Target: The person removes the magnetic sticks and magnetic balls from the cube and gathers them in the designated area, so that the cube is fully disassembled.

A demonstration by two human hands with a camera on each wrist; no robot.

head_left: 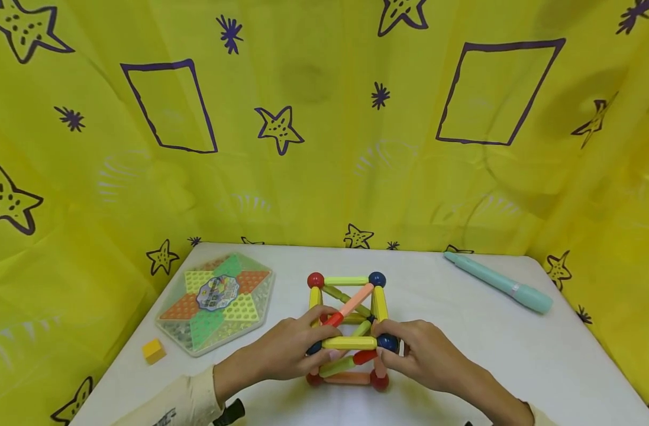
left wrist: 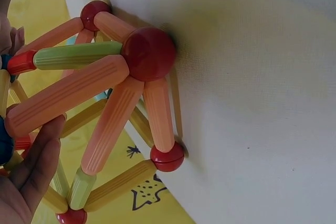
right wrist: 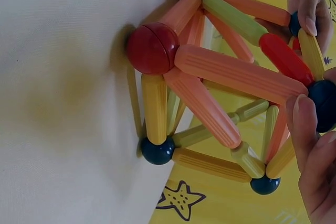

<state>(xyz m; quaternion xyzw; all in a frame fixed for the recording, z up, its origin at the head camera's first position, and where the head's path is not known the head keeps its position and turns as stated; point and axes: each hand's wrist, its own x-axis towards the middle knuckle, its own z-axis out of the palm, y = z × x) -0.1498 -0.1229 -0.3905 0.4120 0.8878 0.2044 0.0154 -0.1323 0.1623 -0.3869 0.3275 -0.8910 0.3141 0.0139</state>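
Note:
A cube-shaped frame of magnetic sticks and balls stands on the white table between my hands, its top front edge a yellow stick (head_left: 349,343). My left hand (head_left: 294,349) grips the top front left corner, its fingers partly covering a navy ball (head_left: 315,348). On the opposite end of that stick, my right hand (head_left: 422,355) pinches another navy ball (head_left: 388,342) between thumb and fingers. A red-and-green diagonal (right wrist: 286,59) crosses the front face. Lower down, a red ball (left wrist: 149,53) joins several pink sticks at the tabletop. A pink-and-red diagonal (head_left: 356,299) spans the top.
On the left lies a hexagonal game box (head_left: 202,328) with coloured triangles, and a small orange-yellow block (head_left: 154,351) sits near it. A teal pen-shaped object (head_left: 497,283) lies at the back right. Yellow patterned cloth (head_left: 324,189) hangs behind the table.

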